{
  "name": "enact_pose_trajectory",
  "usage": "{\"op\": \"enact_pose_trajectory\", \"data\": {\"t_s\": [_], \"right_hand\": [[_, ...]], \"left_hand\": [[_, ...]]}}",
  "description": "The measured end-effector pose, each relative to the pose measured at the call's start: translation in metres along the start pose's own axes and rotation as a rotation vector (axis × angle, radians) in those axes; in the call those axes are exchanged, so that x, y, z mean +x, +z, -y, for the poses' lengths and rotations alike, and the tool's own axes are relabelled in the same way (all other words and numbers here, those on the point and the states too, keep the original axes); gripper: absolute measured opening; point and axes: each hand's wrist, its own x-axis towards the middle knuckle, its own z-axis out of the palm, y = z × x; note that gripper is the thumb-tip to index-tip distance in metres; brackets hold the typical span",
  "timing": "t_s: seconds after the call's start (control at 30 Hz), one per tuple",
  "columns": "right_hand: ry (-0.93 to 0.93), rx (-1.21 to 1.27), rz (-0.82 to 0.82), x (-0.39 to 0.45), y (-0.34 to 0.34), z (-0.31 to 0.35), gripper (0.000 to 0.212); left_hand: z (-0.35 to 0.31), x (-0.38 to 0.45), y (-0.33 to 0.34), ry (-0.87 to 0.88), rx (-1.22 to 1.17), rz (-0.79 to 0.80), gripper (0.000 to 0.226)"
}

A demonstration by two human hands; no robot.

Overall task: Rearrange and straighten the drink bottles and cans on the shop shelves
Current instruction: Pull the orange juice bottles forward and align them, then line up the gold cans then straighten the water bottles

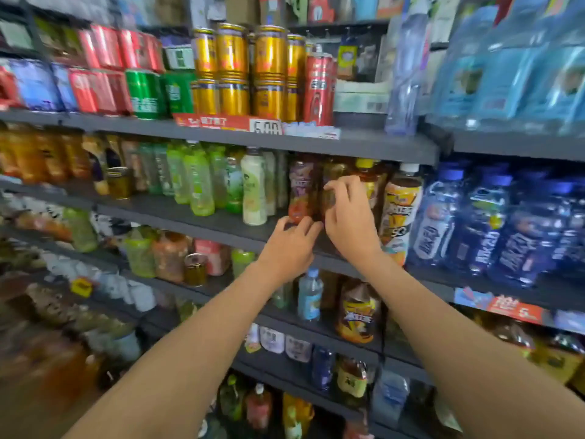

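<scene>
Bottles on the second shelf (pixel 196 217) are what we straighten at this moment. We judge that the step in hand is to set two brown tea bottles upright and in line at the front edge of this shelf, near its right end.

Going from the left, our left hand (pixel 289 245) touches the foot of the bottle with the purple and orange label (pixel 300 191), fingers bent against its base at the shelf edge. Just beside it, our right hand (pixel 348 217) grips the dark tea bottle (pixel 330 182), thumb and fingers curled round its body.

The next move probably needs a small turn so the labels face forward, without pushing the tall orange bottle (pixel 400 210) that stands just to the right.

About writing: most labels are blurred. On the price strip (pixel 228 123) under the gold cans (pixel 234 68) we read something like "6.00". The red tag (pixel 512 308) at the right shows a "5".
</scene>
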Motion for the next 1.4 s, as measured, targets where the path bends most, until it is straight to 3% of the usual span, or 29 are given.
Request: {"op": "enact_pose_trajectory", "data": {"t_s": [0.1,0.23,0.4,0.6,0.8,1.0,1.13,1.23,1.4], "right_hand": [[-0.062,0.033,0.054,0.02,0.053,0.077,0.031],[-0.141,0.028,0.171,0.041,0.13,0.186,0.03],[-0.236,-0.051,0.341,0.066,0.214,0.304,0.035],[-0.128,-0.073,0.515,0.115,0.308,0.372,0.05],[0.061,-0.041,0.668,0.182,0.424,0.375,0.063],[0.375,0.056,0.65,0.246,0.524,0.356,0.07],[0.495,0.058,0.656,0.267,0.562,0.359,0.055],[0.582,0.069,0.573,0.268,0.582,0.359,0.051],[0.653,0.047,0.454,0.264,0.585,0.367,0.065]], "left_hand": [[0.079,-0.053,-0.013,-0.106,0.055,0.067,0.071],[0.19,-0.126,-0.026,-0.291,0.101,0.104,0.063],[0.305,-0.196,-0.033,-0.752,-0.053,0.315,0.064],[0.415,-0.234,-0.016,-0.862,-0.095,0.384,0.074],[0.523,-0.22,0.045,-0.775,-0.141,0.4,0.074],[0.629,-0.204,0.086,-0.704,-0.347,0.368,0.075],[0.676,-0.176,0.114,-0.632,-0.38,0.345,0.078],[0.689,-0.16,0.134,-0.566,-0.433,0.36,0.078],[0.702,-0.151,0.158,-0.423,-0.555,0.452,0.084]]}}
